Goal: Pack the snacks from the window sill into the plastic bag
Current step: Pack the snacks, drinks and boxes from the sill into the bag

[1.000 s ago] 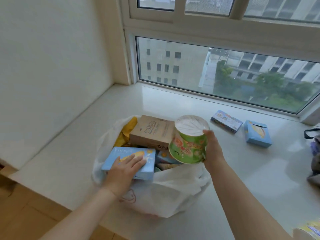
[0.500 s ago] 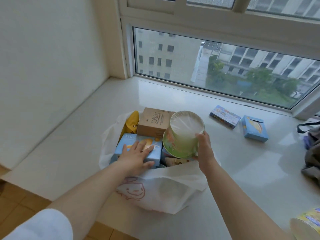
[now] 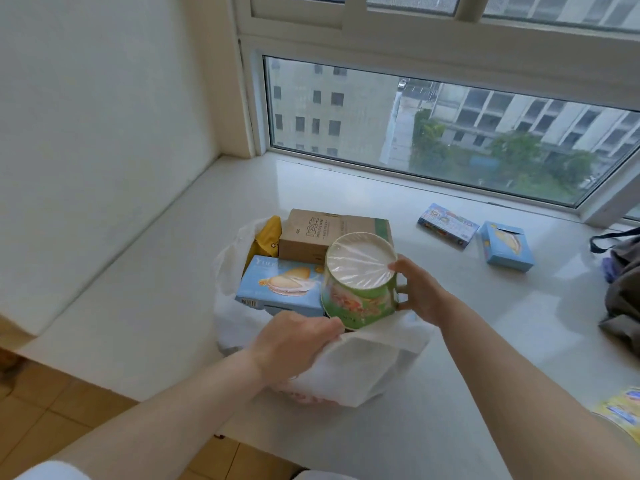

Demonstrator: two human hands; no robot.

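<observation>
left hand off the blue box since a moment ago, now pinched on the near rim of the bag, pulling the mouth open: room being made, judging by that. cup lower than before, centre frame, clamped at its side by right hand, half inside the bag beside the brown box. upside down, axis tipped, base toward the upper frame. two boxes unpacked at right on the sill.
</observation>
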